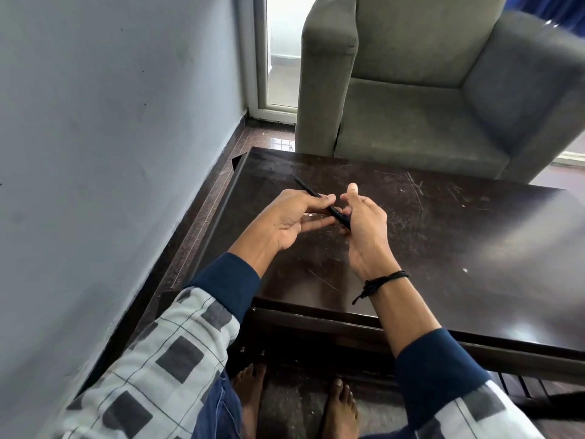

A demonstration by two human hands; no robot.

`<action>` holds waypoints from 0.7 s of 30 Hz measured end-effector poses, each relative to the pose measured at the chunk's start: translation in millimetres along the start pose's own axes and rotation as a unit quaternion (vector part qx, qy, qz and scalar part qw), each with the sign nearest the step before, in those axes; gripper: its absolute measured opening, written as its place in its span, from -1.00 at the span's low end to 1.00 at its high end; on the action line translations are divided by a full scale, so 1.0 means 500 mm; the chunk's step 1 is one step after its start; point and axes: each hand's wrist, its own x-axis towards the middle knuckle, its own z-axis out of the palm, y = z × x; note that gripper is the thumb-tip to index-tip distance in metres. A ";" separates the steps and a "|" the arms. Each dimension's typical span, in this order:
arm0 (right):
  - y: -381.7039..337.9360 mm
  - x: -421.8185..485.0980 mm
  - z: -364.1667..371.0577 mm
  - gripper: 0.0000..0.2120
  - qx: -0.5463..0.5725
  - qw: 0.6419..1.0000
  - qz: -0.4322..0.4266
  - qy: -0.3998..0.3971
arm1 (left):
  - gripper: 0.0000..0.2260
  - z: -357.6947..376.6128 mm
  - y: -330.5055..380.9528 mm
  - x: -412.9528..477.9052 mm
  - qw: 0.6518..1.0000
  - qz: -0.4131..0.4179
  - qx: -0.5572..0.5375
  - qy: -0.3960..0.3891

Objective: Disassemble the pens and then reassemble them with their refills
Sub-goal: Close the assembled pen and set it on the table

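Observation:
A slim black pen (335,213) is held above the dark wooden table (459,242), slanting from upper left to lower right. My left hand (291,221) pinches its upper part between thumb and fingers, and the thin end (304,186) sticks out past the knuckles. My right hand (364,229) grips the thicker lower end, with its thumb raised. Something small and pale shows under my left fingers; I cannot tell what it is. No other pen or refill is visible.
A grey armchair (443,90) stands just behind the table. A pale wall (110,137) runs along the left, close to the table's edge. My bare feet (340,407) rest on the floor under the table's near edge.

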 end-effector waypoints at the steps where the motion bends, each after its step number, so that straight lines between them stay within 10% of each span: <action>1: 0.000 0.000 -0.001 -0.70 -0.002 1.000 -0.009 0.000 | -0.86 -0.001 0.002 -0.001 1.000 -0.008 -0.002 -0.010; 21: 0.022 0.031 -0.022 -0.82 -0.149 0.979 -0.109 0.082 | -0.84 -0.030 -0.020 0.024 0.945 0.133 0.267 0.136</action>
